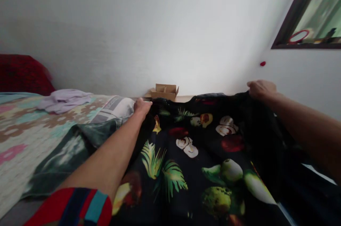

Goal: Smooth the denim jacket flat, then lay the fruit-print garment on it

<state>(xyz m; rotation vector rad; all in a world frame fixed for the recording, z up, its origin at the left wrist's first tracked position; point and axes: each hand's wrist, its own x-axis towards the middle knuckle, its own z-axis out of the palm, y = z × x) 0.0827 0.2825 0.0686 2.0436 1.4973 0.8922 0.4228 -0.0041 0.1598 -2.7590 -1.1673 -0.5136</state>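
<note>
A black cloth (202,162) printed with fruit and green leaves is stretched out in front of me over the bed. My left hand (141,106) is closed on its far left edge, near a pale pillow (115,108). My right hand (261,89) is closed on the cloth's far right edge, held a little higher. Both arms reach forward, and the cloth hangs taut between the two hands.
A patterned bedspread (23,133) covers the bed at left, with a lilac garment (64,99) and a dark red cushion (22,74) on it. A small open cardboard box (164,92) sits by the white wall. A dark-framed window (310,13) is at upper right.
</note>
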